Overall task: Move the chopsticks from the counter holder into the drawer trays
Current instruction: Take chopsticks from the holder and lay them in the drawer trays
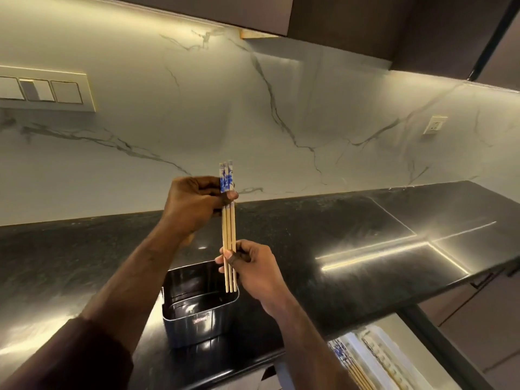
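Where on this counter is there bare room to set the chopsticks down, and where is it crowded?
Bare black counter runs right of the holder to the far edge, and left toward the wall. It is crowded above the holder, where the left hand and right hand grip the chopsticks.

Left arm: dark brown sleeve (70, 358) covering the forearm near the elbow. Right arm: bare, no sleeve seen.

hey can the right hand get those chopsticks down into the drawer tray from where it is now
Probably yes. The right hand grips the chopsticks above the holder, the drawer tray lies open below it, and nothing blocks the path. The left hand would need to let go.
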`<state>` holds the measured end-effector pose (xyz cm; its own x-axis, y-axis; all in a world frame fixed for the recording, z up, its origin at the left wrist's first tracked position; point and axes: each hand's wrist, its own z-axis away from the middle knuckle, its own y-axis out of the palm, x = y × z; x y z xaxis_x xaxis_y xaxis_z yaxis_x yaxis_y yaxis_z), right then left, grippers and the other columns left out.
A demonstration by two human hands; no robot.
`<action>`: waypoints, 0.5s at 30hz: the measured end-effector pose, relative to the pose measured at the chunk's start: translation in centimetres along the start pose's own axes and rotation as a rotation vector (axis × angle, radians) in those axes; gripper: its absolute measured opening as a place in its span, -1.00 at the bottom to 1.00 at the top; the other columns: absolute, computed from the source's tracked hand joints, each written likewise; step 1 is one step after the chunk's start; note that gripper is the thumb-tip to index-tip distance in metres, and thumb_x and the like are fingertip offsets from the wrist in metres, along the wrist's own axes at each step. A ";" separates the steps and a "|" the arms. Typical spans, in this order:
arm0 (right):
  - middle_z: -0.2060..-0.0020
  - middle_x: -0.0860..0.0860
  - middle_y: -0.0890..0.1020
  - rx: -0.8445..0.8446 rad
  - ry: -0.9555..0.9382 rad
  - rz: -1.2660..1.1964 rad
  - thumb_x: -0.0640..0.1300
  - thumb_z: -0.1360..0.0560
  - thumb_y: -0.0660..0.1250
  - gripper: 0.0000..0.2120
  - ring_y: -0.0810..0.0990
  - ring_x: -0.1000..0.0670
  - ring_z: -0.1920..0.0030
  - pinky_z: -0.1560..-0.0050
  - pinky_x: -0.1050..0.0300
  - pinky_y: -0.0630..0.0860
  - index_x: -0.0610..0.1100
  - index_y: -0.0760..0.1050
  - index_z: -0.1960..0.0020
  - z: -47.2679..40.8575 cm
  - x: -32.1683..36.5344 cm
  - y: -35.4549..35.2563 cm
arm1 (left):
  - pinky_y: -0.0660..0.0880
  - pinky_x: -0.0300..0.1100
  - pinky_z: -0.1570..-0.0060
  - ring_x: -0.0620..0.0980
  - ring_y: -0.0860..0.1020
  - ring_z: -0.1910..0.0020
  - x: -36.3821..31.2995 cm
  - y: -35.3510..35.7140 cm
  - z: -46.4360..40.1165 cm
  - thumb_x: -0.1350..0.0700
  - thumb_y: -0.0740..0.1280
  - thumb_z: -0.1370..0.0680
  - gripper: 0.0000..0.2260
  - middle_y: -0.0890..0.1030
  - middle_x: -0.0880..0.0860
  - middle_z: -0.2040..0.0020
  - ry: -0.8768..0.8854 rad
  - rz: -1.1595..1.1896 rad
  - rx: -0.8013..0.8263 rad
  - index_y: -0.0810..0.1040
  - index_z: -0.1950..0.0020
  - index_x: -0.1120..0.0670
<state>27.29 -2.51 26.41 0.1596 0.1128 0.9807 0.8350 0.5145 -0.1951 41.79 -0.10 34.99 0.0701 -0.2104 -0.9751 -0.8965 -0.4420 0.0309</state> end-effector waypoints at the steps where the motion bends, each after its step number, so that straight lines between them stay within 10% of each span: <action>1: 0.11 -0.01 0.72 0.022 0.004 -0.035 -0.12 -0.56 0.33 -0.84 0.70 0.04 0.09 -0.02 0.11 0.61 -0.10 0.60 -0.10 0.5 0.2 -0.6 | 0.58 -0.30 0.31 -0.05 0.70 0.23 -0.7 0.4 0.4 0.24 0.51 -0.36 -0.84 0.73 0.03 0.21 0.013 0.009 0.006 0.67 0.10 0.09; 15: 0.27 -0.09 0.72 -0.121 0.024 -0.019 -0.20 -0.55 0.34 -0.89 0.70 -0.07 0.25 0.13 0.00 0.67 -0.10 0.64 0.09 17.5 -0.7 -18.4 | 0.63 -0.20 0.15 0.01 0.71 0.15 -3.9 19.2 12.9 0.23 0.49 -0.43 -0.80 0.73 0.09 0.16 0.059 0.085 0.154 0.65 -0.04 0.18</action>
<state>2.59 2.77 29.10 0.1539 0.0830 0.9846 0.8955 0.4094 -0.1745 18.68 3.50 36.55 0.0125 -0.2938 -0.9558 -0.9564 -0.2825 0.0744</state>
